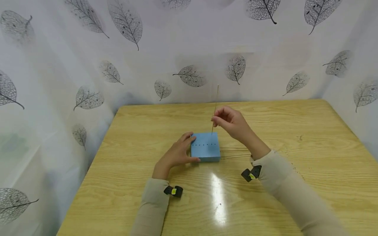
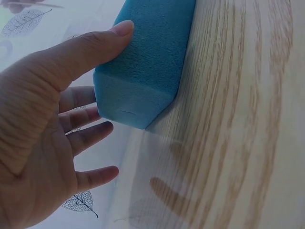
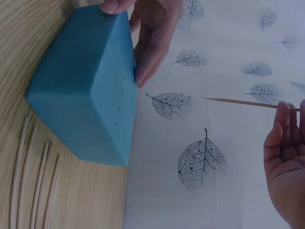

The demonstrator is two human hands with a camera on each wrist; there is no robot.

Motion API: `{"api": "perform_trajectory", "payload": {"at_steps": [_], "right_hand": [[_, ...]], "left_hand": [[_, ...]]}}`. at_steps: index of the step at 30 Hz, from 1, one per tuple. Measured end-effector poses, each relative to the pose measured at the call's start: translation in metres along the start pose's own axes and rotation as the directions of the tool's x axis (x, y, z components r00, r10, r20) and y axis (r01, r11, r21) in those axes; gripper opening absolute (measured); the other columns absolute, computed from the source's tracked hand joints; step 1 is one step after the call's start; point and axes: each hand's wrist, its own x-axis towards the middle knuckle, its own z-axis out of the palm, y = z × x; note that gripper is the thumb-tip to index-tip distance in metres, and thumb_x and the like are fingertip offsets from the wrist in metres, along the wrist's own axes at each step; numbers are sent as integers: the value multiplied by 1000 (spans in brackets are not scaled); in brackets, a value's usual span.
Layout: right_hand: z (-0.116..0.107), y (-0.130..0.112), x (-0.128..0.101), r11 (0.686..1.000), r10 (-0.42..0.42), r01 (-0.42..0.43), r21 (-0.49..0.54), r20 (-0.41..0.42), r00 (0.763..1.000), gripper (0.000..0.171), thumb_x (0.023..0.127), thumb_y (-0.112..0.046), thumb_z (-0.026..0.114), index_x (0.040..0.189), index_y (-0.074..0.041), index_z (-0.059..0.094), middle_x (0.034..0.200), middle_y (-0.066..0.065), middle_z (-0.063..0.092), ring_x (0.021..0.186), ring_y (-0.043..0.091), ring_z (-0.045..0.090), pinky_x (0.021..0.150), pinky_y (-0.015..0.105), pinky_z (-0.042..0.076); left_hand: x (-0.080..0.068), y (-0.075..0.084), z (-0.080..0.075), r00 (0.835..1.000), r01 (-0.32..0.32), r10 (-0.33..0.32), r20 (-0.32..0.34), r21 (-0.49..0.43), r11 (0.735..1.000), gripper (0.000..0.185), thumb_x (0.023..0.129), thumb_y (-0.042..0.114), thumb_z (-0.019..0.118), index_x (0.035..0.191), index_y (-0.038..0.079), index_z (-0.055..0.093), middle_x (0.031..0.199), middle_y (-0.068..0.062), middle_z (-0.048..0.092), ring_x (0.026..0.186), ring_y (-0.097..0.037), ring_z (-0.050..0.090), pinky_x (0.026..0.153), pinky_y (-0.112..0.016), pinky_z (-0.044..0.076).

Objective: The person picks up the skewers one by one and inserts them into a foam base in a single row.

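A light blue foam block (image 1: 205, 151) lies flat on the table, with a row of small dark holes across its top. My left hand (image 1: 177, 152) holds its left end, thumb along the near side and fingertips at the far top edge. In the left wrist view the thumb presses the block (image 2: 147, 57) while the lower fingers spread free. My right hand (image 1: 233, 124) pinches a thin wooden skewer (image 1: 216, 101) between thumb and fingertips above the block. In the right wrist view the skewer's pointed tip (image 3: 214, 99) stands apart from the block's holed face.
Several thin wooden sticks (image 1: 236, 150) lie on the table right of the block, partly under the right forearm. The wood-grain table (image 1: 141, 131) ends at the back against a white curtain (image 1: 203, 46) printed with leaves. Each wrist wears a small black strap.
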Motion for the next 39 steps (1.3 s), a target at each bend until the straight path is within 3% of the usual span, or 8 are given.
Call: {"api": "perform_trajectory", "payload": {"at_steps": [8,13,18,25,30,35,39], "right_hand": [[23,9,6,999,-5,3,49,23,1000,5,88,1,53,90,6,53,84,17,56,72,17,58,67,27,50],[36,1,6,998,9,-12,64,44,999,4,88,5,51,90,8,53,84,16,57,73,24,58,67,33,51],[46,-1,6,999,14,-17,47,61,998,5,88,7,50,90,11,52,84,15,57,74,32,57,67,27,51],[54,9,7,998,21,-25,54,70,997,5,88,7,50,90,12,51,86,30,53,75,37,55,64,22,48],[57,12,7,998,41,-44,38,72,997,7,88,5,50,91,11,52,87,28,55,76,37,56,65,23,49],[59,11,7,999,44,-44,-9,86,995,8,88,3,51,90,10,53,83,27,57,76,41,56,65,35,50],[62,11,6,998,27,-22,-52,104,994,8,88,3,52,90,10,55,82,27,58,74,41,56,63,30,49]], "left_hand": [[-1,-3,2,1000,5,-5,-6,-13,1000,91,71,52,68,141,10,29,147,-5,21,131,-23,27,102,-41,32],[-2,-3,3,1000,14,-14,-8,-17,1000,91,71,52,68,141,10,30,147,-4,21,131,-23,27,102,-41,32],[-3,-2,3,1000,13,-13,-6,-39,999,90,71,51,69,141,11,30,147,-5,21,131,-23,28,102,-42,32],[-1,-2,3,1000,11,-11,4,-31,999,89,71,51,69,141,11,31,147,-3,20,131,-21,27,102,-40,32],[-1,-1,3,1000,10,-10,5,-35,999,90,71,52,68,142,12,28,147,-1,19,132,-20,27,102,-40,32],[0,-1,2,1000,-9,9,-5,-34,999,91,71,52,68,143,16,25,147,1,19,131,-19,28,102,-40,32],[0,-2,0,1000,-17,16,-16,-34,999,92,71,51,68,144,16,23,147,1,20,130,-20,29,101,-40,33]]}}
